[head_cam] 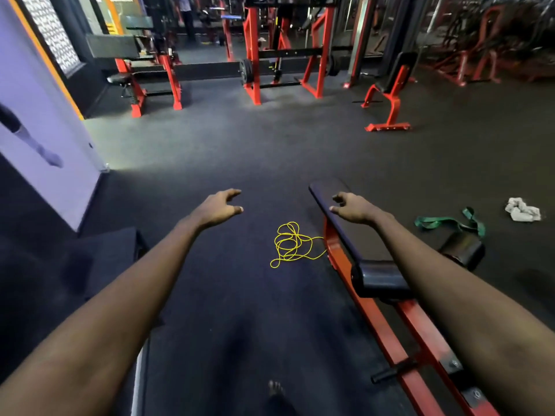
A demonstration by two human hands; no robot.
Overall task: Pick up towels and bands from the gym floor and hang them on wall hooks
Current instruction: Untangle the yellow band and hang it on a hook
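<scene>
A tangled yellow cord (289, 243) lies on the dark gym floor between my outstretched arms. A green band (447, 222) lies on the floor to the right, beyond the bench. Farther right sits a crumpled white towel (522, 209). My left hand (220, 205) is stretched forward above the floor, fingers relaxed and empty, up and left of the cord. My right hand (354, 207) hovers over the bench pad, fingers loosely spread, holding nothing. No wall hooks are in sight.
A red-framed bench with black pads (339, 223) runs from my right hand to the bottom right. A purple wall (45, 115) stands at left. Red racks (255, 55) and another red bench (390, 94) stand at the back. My bare foot (275, 388) is at the bottom.
</scene>
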